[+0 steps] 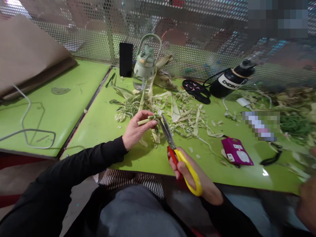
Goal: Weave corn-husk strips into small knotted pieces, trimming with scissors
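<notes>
Between the thumb and fingers of my left hand (pixel 138 127) is a small pale green braided piece of husk (pixel 155 116), with a stub sticking out to the left. My right hand (pixel 182 169) grips scissors (pixel 168 132) with one yellow and one red handle. Their blades point up and left, and the tips are at the right end of the braided piece. Whether the blades touch it, I cannot tell. Behind both hands lies a loose heap of pale green husk strips and trimmings (pixel 189 113) on the green table (pixel 145 159).
Behind the heap stand a phone (pixel 126 60) and a pale green bottle (pixel 144 67). To the right are a black fan-like disc (pixel 196 91), a black bottle (pixel 230 82) and a purple power strip (pixel 237 151). Brown paper (pixel 29 52) and a bent wire (pixel 27 112) lie left. A perforated metal screen (pixel 93 29) borders the back.
</notes>
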### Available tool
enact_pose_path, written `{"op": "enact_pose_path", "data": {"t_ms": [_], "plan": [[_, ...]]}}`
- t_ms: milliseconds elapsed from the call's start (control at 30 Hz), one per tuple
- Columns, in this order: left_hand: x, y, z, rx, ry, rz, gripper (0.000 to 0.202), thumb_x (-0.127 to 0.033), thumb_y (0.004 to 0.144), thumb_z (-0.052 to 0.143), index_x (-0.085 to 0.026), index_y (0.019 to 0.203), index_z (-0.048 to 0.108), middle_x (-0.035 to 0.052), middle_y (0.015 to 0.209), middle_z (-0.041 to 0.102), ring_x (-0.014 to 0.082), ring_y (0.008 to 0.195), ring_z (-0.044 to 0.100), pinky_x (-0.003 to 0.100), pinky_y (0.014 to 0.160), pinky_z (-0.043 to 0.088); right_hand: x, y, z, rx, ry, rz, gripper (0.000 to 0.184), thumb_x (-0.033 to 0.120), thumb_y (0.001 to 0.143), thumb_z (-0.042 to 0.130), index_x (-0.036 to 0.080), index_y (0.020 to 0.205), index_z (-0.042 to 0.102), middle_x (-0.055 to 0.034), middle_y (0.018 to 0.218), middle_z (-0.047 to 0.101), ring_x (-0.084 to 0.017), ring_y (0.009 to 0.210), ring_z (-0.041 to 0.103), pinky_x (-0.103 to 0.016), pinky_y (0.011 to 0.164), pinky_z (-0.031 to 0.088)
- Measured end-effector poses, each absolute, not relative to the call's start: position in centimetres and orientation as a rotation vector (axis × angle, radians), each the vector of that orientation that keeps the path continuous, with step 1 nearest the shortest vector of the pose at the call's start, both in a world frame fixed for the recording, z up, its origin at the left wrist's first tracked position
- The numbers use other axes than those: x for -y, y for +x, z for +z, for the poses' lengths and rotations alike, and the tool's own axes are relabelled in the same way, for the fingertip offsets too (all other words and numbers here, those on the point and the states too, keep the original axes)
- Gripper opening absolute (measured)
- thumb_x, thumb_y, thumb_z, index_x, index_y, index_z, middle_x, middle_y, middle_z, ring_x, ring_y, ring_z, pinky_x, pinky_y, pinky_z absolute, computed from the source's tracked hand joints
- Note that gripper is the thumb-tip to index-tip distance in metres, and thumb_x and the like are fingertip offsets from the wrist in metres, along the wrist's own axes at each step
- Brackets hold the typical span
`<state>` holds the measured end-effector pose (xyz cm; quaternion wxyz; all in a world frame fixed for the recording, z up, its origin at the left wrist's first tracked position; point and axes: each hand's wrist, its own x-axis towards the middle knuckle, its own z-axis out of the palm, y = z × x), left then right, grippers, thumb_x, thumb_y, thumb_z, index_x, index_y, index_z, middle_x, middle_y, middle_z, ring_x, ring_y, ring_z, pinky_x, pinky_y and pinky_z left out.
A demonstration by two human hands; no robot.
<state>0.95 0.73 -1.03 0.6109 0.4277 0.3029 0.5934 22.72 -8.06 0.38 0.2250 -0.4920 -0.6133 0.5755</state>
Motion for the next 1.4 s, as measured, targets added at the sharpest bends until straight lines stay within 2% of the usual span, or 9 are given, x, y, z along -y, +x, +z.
{"op": "enact_pose_path", "data": {"t_ms": [133, 300, 500, 833, 1267, 1400], "plan": [[-0.6, 1.0, -0.9, -0.752, 0.992, 1.375, 0.034, -0.033, 0.073, 0.082, -0.018, 0.094, 0.059, -0.0021, 0.089, 0.059, 0.0070, 0.071, 0.061, 0.022, 0.070, 0.056, 7.9, 22.3, 1.1, 1.709, -1.461, 1.561, 0.068, 0.087, 0.074, 0.045, 0.022, 0.094, 0.043, 0.0050, 0.070, 0.043, -0.008, 0.052, 0.039, -0.024, 0.049, 0.038], [-0.7, 1.0, -1.2, -0.734, 0.992, 1.384, 0.032, -0.032, 0.075, 0.080, -0.018, 0.095, 0.060, -0.0017, 0.094, 0.058, 0.0073, 0.074, 0.062, 0.023, 0.072, 0.057, 7.9, 22.1, 1.3, 1.726, -1.354, 1.562, 0.063, 0.082, 0.081, 0.043, 0.021, 0.098, 0.045, 0.0042, 0.071, 0.045, -0.008, 0.051, 0.041, -0.025, 0.049, 0.039], [-0.7, 0.8, -1.3, -0.774, 1.087, 1.409, 0.025, -0.028, 0.078, 0.077, -0.018, 0.095, 0.062, 0.0005, 0.095, 0.061, 0.0101, 0.085, 0.062, 0.021, 0.073, 0.054, 8.2, 22.3, 1.4, 1.706, -1.370, 1.590, 0.063, 0.081, 0.082, 0.042, 0.021, 0.101, 0.044, 0.0053, 0.068, 0.043, -0.008, 0.050, 0.038, -0.025, 0.049, 0.036], [-0.7, 0.8, -1.0, -0.841, 1.176, 1.417, 0.018, -0.020, 0.077, 0.075, -0.017, 0.089, 0.062, 0.0026, 0.097, 0.067, 0.0123, 0.090, 0.065, 0.024, 0.077, 0.054, 8.4, 22.6, 2.3, 1.674, -1.398, 1.649, 0.063, 0.080, 0.083, 0.042, 0.020, 0.101, 0.045, 0.0052, 0.066, 0.044, -0.008, 0.051, 0.040, -0.026, 0.052, 0.037], [-1.3, 0.6, -1.7, -0.789, 1.125, 1.333, 0.023, -0.024, 0.075, 0.079, -0.016, 0.089, 0.063, 0.0006, 0.091, 0.065, 0.0099, 0.083, 0.063, 0.026, 0.080, 0.053, 8.0, 23.0, 0.5, 1.582, -1.403, 1.673, 0.067, 0.083, 0.078, 0.046, 0.020, 0.101, 0.048, 0.0076, 0.064, 0.044, -0.004, 0.041, 0.034, -0.020, 0.039, 0.029], [-1.2, 0.7, -1.7, -0.789, 1.110, 1.321, 0.022, -0.023, 0.075, 0.078, -0.015, 0.089, 0.064, 0.0010, 0.091, 0.066, 0.0095, 0.082, 0.063, 0.026, 0.080, 0.052, 8.0, 22.8, 0.3, 1.529, -1.450, 1.681, 0.066, 0.084, 0.076, 0.049, 0.021, 0.095, 0.048, 0.0102, 0.057, 0.042, -0.003, 0.037, 0.031, -0.018, 0.037, 0.029]]}}
